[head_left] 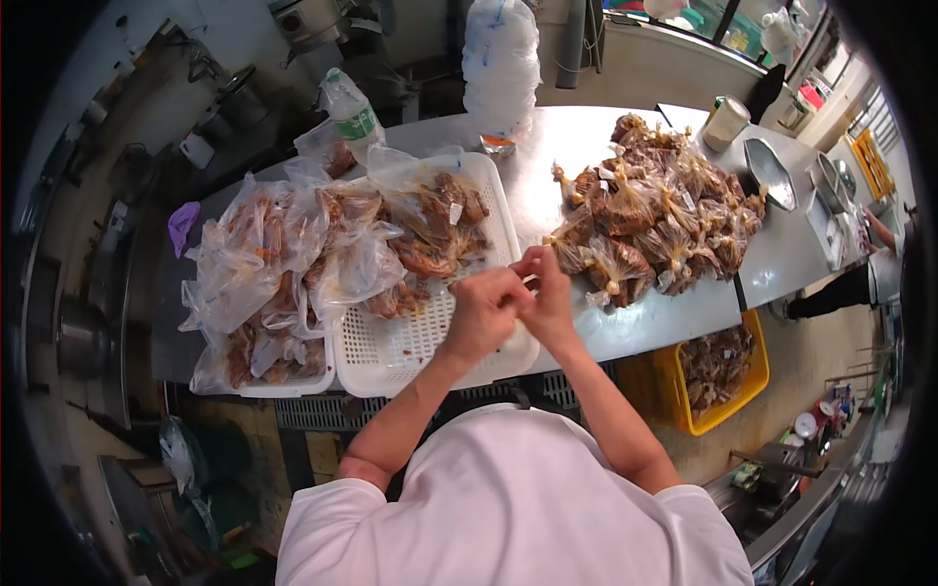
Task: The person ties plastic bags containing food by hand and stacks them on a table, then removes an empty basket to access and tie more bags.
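My left hand (486, 311) and my right hand (547, 301) meet above the right edge of a white perforated basket (381, 356). Fingers of both are bent and pinched together; whatever they hold is too small or hidden to make out. Inside the basket, left of my hands, lie open clear bags of brown meat pieces (440, 220). More clear bags of meat (259, 239) fill a second white basket at the left. To the right of my hands, many knotted bags of brown meat (664, 210) are piled on the steel table (664, 330).
A plastic bottle (354, 115) and a tall stack of clear containers (500, 68) stand at the back. A metal tray (770, 174) and a cup (726, 123) are at the right. Below sits a yellow crate (696, 422) holding more bags. Another person (884, 269) stands at far right.
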